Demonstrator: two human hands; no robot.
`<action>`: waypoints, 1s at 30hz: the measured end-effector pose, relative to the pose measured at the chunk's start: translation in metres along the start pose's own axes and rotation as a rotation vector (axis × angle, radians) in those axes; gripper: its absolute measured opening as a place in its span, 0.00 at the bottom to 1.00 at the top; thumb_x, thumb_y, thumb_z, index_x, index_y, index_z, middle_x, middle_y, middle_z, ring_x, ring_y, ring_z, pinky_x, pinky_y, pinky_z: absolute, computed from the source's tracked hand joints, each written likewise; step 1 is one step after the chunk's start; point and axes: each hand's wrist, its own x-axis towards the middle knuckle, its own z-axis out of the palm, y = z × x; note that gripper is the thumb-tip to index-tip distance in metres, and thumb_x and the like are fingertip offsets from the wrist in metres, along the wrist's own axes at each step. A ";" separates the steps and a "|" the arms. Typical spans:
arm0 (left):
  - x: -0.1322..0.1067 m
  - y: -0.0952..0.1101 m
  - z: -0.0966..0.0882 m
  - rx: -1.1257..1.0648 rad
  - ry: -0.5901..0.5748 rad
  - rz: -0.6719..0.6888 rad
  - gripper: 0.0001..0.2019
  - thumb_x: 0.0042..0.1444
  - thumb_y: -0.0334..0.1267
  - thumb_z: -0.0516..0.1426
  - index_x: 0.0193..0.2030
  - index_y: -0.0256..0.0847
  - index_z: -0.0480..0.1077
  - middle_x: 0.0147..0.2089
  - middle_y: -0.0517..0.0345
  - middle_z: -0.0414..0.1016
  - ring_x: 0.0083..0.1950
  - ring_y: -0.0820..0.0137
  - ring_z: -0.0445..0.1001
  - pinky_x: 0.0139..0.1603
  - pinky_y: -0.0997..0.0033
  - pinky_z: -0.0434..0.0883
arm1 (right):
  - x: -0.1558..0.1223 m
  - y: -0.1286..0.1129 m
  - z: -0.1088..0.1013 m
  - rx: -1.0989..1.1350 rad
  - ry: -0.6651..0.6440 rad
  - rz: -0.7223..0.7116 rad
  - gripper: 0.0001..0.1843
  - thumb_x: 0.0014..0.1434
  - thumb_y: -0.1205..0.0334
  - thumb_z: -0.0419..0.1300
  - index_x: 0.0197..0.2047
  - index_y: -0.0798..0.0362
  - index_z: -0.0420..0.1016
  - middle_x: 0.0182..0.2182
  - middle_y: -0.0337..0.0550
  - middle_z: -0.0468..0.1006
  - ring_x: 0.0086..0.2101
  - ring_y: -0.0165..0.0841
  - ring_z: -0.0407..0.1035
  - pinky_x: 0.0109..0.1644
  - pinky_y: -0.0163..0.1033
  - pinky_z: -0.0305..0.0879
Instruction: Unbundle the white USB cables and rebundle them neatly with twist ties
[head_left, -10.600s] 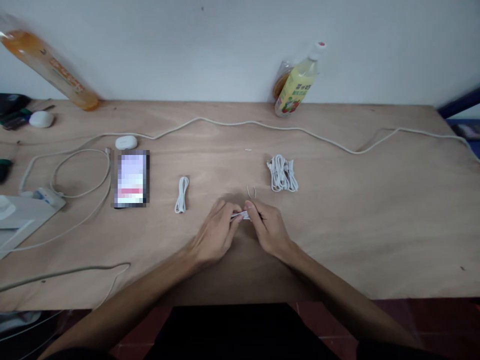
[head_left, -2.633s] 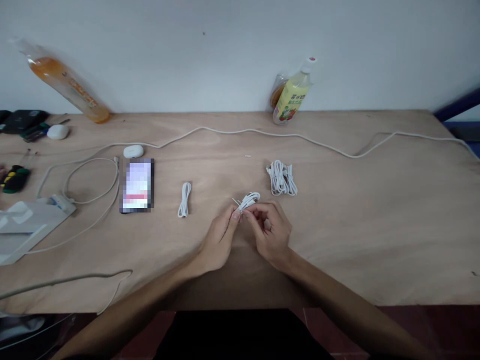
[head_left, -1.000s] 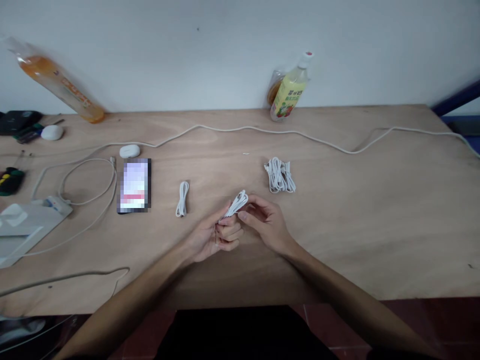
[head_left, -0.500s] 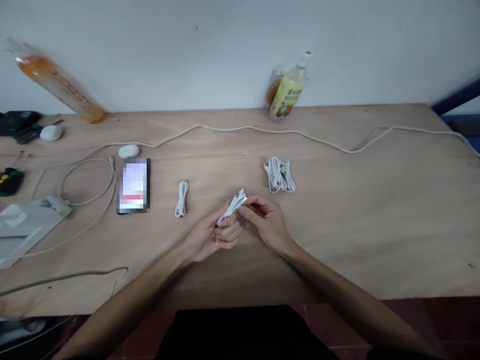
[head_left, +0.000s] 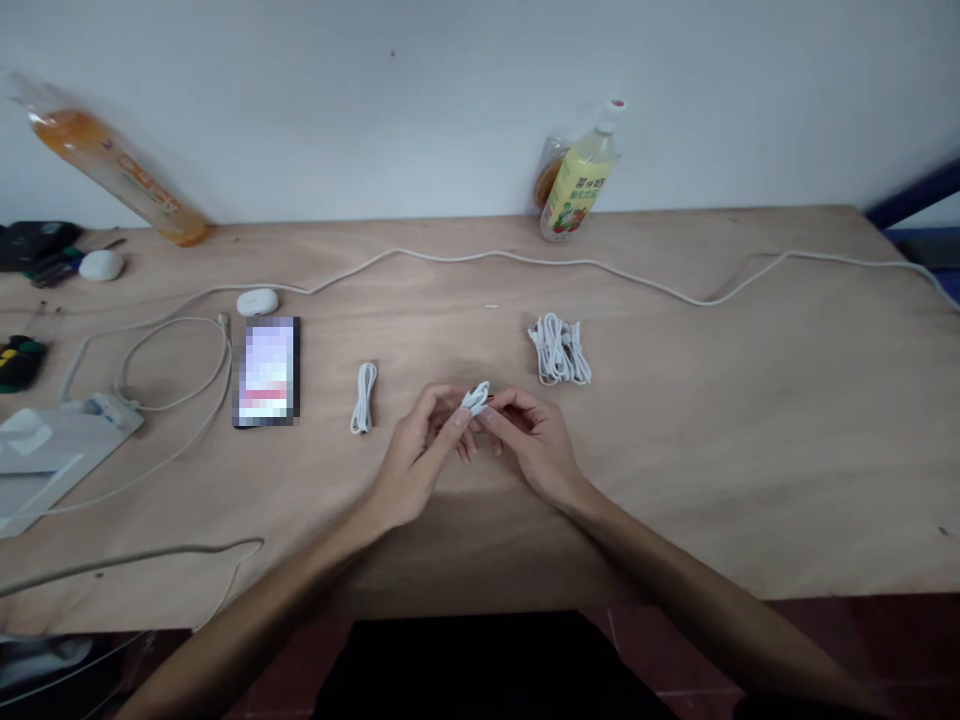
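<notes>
Between my hands, above the front middle of the table, is a coiled white cable (head_left: 476,397). My left hand (head_left: 420,445) pinches it from the left with thumb and fingers. From the other side, my right hand (head_left: 536,445) is closed on its right end, thumb and index finger together. The fingers cover much of this bundle. To the left lies a single folded white cable (head_left: 364,398), untouched. Farther back on the right sits a pile of several coiled white cables (head_left: 559,350).
A phone (head_left: 266,372) and a white earbud case (head_left: 257,302) lie left. One long white cord (head_left: 495,257) crosses the table's back. By the wall stand a yellow-labelled bottle (head_left: 577,190) and an orange drink bottle (head_left: 120,170). A white power strip (head_left: 52,450) is at far left.
My left hand has shifted its grip up the cable bundle, its thumb now over the coil. The bundle shows less between the fingers. My right hand stays about where it was.
</notes>
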 end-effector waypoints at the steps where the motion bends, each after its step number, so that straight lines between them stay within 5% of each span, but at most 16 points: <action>1: -0.001 0.000 0.000 0.044 -0.014 0.021 0.14 0.72 0.50 0.62 0.51 0.40 0.72 0.39 0.57 0.80 0.36 0.68 0.78 0.40 0.67 0.77 | 0.000 0.000 0.000 -0.002 0.003 0.006 0.19 0.61 0.42 0.73 0.34 0.49 0.82 0.26 0.38 0.80 0.24 0.30 0.68 0.26 0.35 0.67; 8: 0.000 -0.005 -0.005 0.255 0.055 0.102 0.08 0.71 0.40 0.61 0.49 0.40 0.80 0.48 0.51 0.86 0.49 0.63 0.81 0.54 0.64 0.74 | 0.002 0.000 -0.002 -0.036 0.016 -0.013 0.17 0.61 0.45 0.74 0.35 0.49 0.82 0.29 0.38 0.81 0.24 0.30 0.66 0.26 0.35 0.66; 22: 0.004 -0.009 -0.006 0.241 0.180 0.062 0.10 0.63 0.44 0.67 0.43 0.42 0.87 0.44 0.52 0.90 0.45 0.62 0.84 0.48 0.66 0.78 | 0.001 -0.005 0.001 -0.046 0.070 0.025 0.16 0.57 0.45 0.75 0.32 0.48 0.82 0.27 0.37 0.79 0.24 0.30 0.65 0.25 0.35 0.64; 30: 0.007 -0.006 -0.006 0.155 0.196 -0.012 0.09 0.59 0.45 0.69 0.38 0.41 0.87 0.40 0.52 0.90 0.41 0.63 0.83 0.45 0.66 0.78 | -0.001 -0.007 0.000 -0.083 0.057 -0.029 0.17 0.63 0.43 0.70 0.34 0.48 0.82 0.26 0.37 0.79 0.23 0.30 0.66 0.25 0.36 0.65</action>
